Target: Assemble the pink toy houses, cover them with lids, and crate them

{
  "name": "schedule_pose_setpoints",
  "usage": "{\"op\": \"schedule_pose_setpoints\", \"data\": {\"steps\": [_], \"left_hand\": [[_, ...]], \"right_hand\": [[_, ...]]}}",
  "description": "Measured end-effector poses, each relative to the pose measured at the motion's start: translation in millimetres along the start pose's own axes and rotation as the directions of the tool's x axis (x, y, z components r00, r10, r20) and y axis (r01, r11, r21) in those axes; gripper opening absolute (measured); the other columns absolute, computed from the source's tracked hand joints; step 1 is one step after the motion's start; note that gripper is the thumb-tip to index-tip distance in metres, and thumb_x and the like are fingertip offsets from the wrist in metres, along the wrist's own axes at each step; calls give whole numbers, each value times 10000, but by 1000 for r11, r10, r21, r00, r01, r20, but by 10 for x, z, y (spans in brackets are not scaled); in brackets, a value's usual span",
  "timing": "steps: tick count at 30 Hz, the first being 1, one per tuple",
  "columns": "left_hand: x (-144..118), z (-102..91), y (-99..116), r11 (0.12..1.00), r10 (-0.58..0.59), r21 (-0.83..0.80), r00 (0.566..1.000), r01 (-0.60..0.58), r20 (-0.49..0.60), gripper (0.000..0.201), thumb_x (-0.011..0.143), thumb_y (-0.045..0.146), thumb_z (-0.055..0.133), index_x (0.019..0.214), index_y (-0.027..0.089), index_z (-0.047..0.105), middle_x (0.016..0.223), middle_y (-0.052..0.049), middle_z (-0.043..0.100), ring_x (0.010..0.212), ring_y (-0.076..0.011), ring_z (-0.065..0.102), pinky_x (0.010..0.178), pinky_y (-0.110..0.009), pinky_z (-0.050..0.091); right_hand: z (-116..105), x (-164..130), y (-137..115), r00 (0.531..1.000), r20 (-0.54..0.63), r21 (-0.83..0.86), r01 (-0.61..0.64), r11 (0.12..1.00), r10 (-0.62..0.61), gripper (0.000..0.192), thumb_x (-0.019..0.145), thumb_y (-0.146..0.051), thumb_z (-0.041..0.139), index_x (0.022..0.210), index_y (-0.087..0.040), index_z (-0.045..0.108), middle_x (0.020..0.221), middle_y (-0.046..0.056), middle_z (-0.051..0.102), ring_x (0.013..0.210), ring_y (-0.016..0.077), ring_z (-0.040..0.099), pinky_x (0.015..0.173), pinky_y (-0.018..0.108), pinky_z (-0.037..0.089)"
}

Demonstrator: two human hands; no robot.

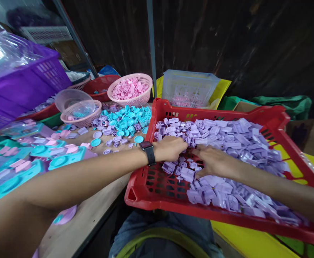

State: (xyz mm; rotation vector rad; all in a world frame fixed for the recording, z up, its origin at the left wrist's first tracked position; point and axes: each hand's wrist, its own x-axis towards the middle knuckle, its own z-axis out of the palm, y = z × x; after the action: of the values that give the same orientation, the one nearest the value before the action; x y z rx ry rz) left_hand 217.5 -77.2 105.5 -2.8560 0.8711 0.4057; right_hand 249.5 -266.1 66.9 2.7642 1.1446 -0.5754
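Note:
A red plastic crate (173, 209) in front of me holds a heap of small lilac plastic parts (226, 138), with flat box-like pieces and little round wheel-like pieces among them. My left hand (173, 147), a black watch (147, 152) on its wrist, reaches into the crate with fingers curled closed over the parts; whatever they grip is hidden. Beside it, my right hand (213, 163) lies low on the heap, its thumb and fingers apart and touching lilac pieces. Several loose wheel-like pieces (193, 165) lie between and below the hands.
On the table (92, 211) at left lie turquoise parts (124, 118) and rows of turquoise and lilac assemblies (62, 161). Behind stand a pink basket (143, 100) of pink pieces and a clear bin (190, 84). A purple crate (30, 84) rises at far left.

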Motion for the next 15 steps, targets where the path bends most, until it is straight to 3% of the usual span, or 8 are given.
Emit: {"op": "schedule_pose_setpoints", "data": {"steps": [2, 7, 12, 15], "left_hand": [[-32, -10, 59, 999, -29, -29, 995, 32, 95, 222, 941, 205, 602, 1129, 140, 700, 1112, -115, 733, 1035, -280, 716, 749, -319, 573], [-55, -25, 203, 994, -51, -80, 978, 68, 203, 304, 934, 202, 621, 1220, 115, 680, 1186, -143, 720, 1117, -291, 697, 802, -319, 582], [-30, -14, 255, 991, -44, -114, 965, 76, 257, 303, 904, 199, 647, 1192, 113, 688, 1196, -148, 710, 1117, -282, 692, 806, -299, 575], [-25, 7, 243, 989, -23, -134, 963, 61, 270, 317, 901, 273, 671, 1177, 117, 685, 1202, -141, 699, 1105, -275, 688, 808, -286, 570]], "right_hand": [[21, 19, 0, 1000, 15, 34, 16, 999, -17, 819, 662, -383, 894, 1388, -134, 607, 1248, 194, 634, 1101, 383, 630, 943, 444, 508], [62, -8, -57, 998, 61, 115, 13, 993, -20, 833, 618, -308, 900, 1371, -108, 606, 1278, 201, 588, 1154, 380, 590, 997, 441, 484], [86, -22, -119, 999, 11, 118, 50, 992, -52, 539, 738, -116, 714, 1273, -120, 651, 1218, 168, 600, 1132, 323, 607, 970, 374, 481], [88, -15, -102, 999, -7, 132, 49, 990, -48, 481, 750, -65, 659, 1228, -121, 669, 1173, 158, 615, 1087, 306, 629, 927, 357, 489]]}}
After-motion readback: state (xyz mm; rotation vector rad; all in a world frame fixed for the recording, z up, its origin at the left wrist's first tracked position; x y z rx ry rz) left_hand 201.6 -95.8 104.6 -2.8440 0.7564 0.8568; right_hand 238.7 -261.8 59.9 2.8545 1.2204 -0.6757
